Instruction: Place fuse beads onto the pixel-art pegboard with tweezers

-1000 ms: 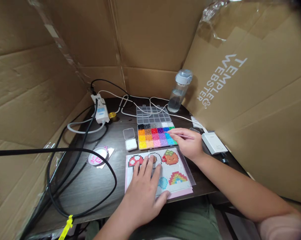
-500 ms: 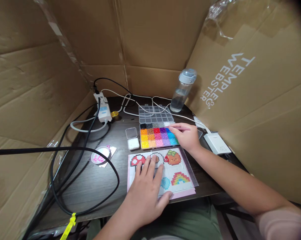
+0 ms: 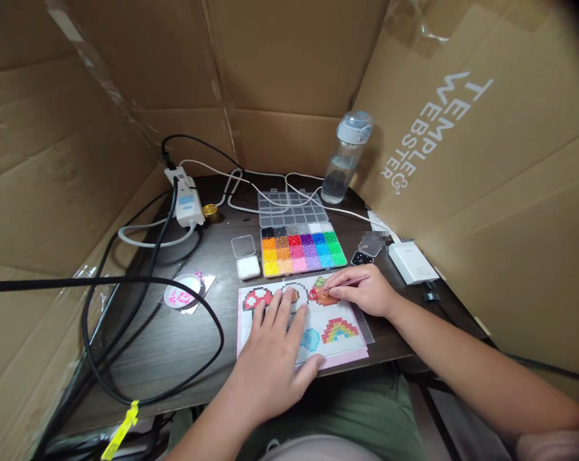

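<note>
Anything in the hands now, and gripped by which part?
Right hand: a thin pink tool, pinched around its middle. Left hand: nothing held, resting over the pattern sheet.

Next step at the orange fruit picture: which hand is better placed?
Likely the right hand: it holds a thin pink tool aimed at the fruit picture, while the left hand lies spread on the pattern sheet.

A water bottle (image 3: 338, 179) stands near cardboard walls (image 3: 289, 57), a power strip (image 3: 187, 203) well apart
</note>
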Demonstrator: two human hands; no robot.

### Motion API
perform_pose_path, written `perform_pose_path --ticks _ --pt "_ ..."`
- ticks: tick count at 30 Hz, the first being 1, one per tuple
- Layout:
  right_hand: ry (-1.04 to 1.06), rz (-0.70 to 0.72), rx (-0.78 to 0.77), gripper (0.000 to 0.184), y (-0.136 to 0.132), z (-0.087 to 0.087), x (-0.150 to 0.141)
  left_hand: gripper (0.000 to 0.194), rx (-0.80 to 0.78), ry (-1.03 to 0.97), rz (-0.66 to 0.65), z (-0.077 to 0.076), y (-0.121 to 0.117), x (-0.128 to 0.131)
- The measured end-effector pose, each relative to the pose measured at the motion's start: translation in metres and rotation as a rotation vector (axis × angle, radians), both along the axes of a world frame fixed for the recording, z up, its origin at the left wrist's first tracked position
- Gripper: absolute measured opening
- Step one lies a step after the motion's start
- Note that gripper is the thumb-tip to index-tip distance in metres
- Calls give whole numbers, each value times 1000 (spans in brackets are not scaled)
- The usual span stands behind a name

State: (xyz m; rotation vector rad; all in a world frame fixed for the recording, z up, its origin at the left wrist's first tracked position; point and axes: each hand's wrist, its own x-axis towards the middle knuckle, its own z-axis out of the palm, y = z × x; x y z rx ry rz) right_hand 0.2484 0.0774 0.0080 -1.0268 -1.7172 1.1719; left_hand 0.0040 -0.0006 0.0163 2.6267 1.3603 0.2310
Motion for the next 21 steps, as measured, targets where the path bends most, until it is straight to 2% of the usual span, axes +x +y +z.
perform_pose_path --ticks 21 --pt "-10 26 3 9 1 3 1 68 12 9 -6 0 0 0"
